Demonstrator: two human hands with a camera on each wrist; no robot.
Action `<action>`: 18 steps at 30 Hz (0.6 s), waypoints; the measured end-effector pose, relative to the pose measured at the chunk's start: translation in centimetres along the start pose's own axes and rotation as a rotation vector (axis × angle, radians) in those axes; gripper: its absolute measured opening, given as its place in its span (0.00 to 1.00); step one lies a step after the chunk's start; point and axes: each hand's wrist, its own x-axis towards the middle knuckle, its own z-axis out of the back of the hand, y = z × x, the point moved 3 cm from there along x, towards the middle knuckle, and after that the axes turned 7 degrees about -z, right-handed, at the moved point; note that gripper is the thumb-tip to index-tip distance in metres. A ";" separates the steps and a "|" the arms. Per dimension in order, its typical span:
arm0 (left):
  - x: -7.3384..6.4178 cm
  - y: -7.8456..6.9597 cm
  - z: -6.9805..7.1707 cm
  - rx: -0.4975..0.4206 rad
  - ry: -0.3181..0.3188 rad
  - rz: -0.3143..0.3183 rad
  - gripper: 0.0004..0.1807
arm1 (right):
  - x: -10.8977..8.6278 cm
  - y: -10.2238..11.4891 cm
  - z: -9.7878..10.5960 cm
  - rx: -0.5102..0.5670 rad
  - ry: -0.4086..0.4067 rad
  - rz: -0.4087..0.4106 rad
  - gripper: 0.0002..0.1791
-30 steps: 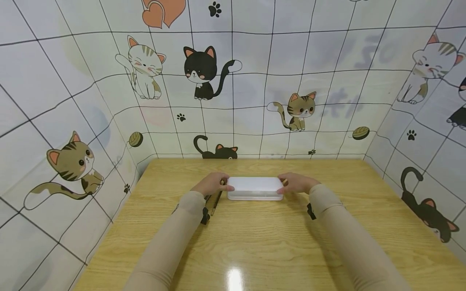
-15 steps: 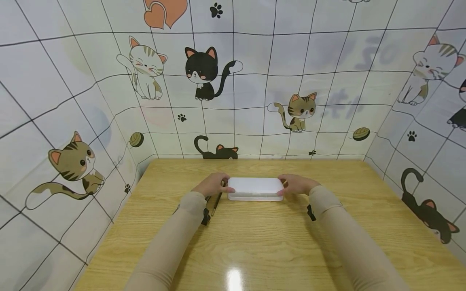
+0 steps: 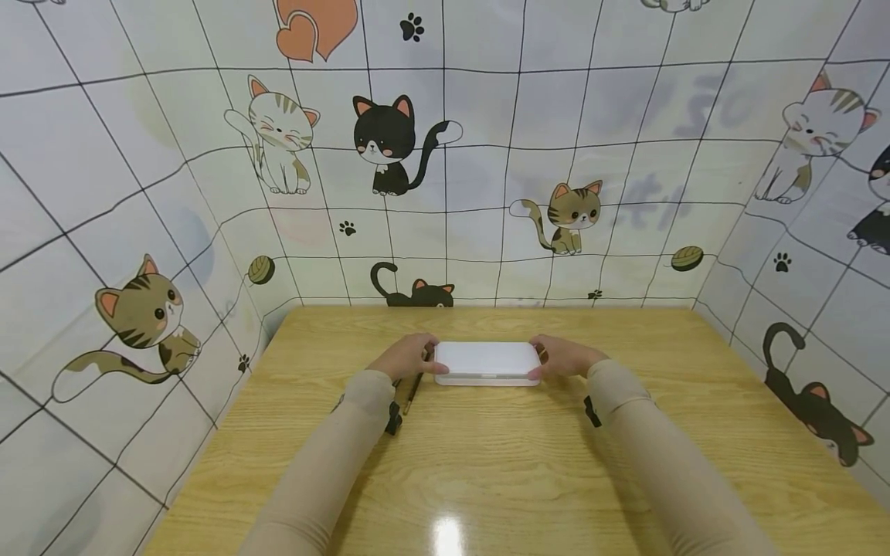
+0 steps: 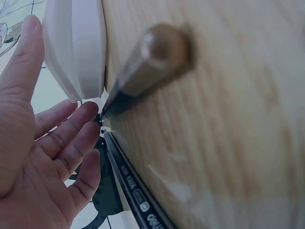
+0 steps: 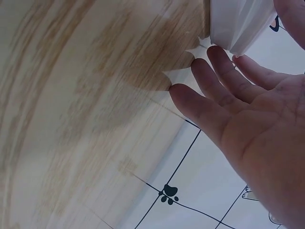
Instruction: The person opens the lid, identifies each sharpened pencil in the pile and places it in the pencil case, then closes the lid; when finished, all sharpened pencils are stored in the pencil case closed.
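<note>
A white, lidded pencil case [image 3: 487, 360] lies on the wooden table, its long side facing me. My left hand [image 3: 409, 357] holds the case's left end, thumb at the front corner and fingers towards the back. At the opposite end, my right hand [image 3: 566, 357] grips in the same way. In the left wrist view, the case [image 4: 78, 47] stands between thumb and fingers, and a dark pen [image 4: 136, 193] with white lettering lies close to the fingertips. Near it is a dark stick with a rounded brown end [image 4: 159, 52]. The right wrist view shows curled fingers at the case's end [image 5: 238, 24].
The wooden table [image 3: 487, 463] meets a cat-patterned, gridded cloth wall [image 3: 480, 177] at the back and both sides. Dark wrist gear shows under each sleeve. Both pens lie just left of the case, partly under the left hand.
The pencil case's lid has come down at the front, so the pale band between lid and base is narrower. Both hands keep their places at its ends; the view has tipped slightly up.
</note>
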 end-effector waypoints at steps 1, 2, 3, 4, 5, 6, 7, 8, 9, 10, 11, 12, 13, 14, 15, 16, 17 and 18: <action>0.0 0.0 0.0 0.001 -0.001 0.004 0.40 | 0.0 0.0 -0.1 0.003 -0.002 -0.001 0.41; -0.1 -0.1 -0.1 0.001 -0.001 0.009 0.41 | 0.0 -0.1 -0.1 0.008 -0.002 -0.004 0.41; -0.1 -0.1 -0.1 -0.001 -0.002 0.010 0.41 | 0.1 -0.1 -0.2 0.012 -0.006 -0.006 0.42; -0.1 -0.2 -0.1 -0.006 -0.004 0.011 0.41 | 0.1 -0.2 -0.2 0.008 -0.010 -0.002 0.42; -0.2 -0.2 -0.1 -0.011 -0.004 0.013 0.41 | 0.2 -0.2 -0.3 0.011 -0.012 -0.003 0.42; -0.2 -0.2 -0.1 -0.015 -0.006 0.013 0.41 | 0.2 -0.2 -0.3 0.012 -0.015 -0.004 0.43; -0.1 -0.2 -0.1 -0.018 -0.007 0.012 0.41 | 0.2 -0.2 -0.3 0.013 -0.018 -0.004 0.44; -0.1 -0.2 -0.1 -0.021 -0.007 0.011 0.41 | 0.2 -0.2 -0.3 0.011 -0.020 -0.006 0.45; 0.0 -0.1 -0.2 -0.023 -0.007 0.010 0.41 | 0.2 -0.3 -0.4 0.005 -0.021 -0.006 0.45; 0.0 0.0 -0.2 -0.024 -0.007 0.010 0.41 | 0.2 -0.3 -0.4 0.006 -0.021 -0.011 0.46; 0.1 0.1 -0.3 -0.022 -0.006 0.010 0.42 | 0.2 -0.3 -0.4 0.007 -0.019 -0.013 0.47; 0.2 0.2 -0.3 -0.022 -0.007 0.009 0.42 | 0.2 -0.3 -0.4 0.009 -0.021 -0.014 0.47; 0.2 0.3 -0.4 -0.020 -0.007 0.007 0.42 | 0.2 -0.3 -0.4 0.016 -0.022 -0.017 0.47; 0.3 0.4 -0.4 -0.019 -0.007 0.008 0.42 | 0.2 -0.3 -0.4 0.022 -0.021 -0.018 0.47; 0.3 0.4 -0.4 -0.019 -0.008 0.009 0.43 | 0.2 -0.3 -0.4 0.025 -0.023 -0.015 0.47; 0.4 0.5 -0.5 -0.017 -0.007 0.012 0.43 | 0.2 -0.3 -0.4 0.023 -0.026 -0.014 0.47; 0.4 0.5 -0.4 -0.019 -0.008 0.015 0.43 | 0.2 -0.3 -0.4 0.026 -0.028 -0.011 0.46; 0.4 0.4 -0.4 -0.020 -0.007 0.017 0.44 | 0.3 -0.3 -0.4 0.022 -0.032 -0.008 0.46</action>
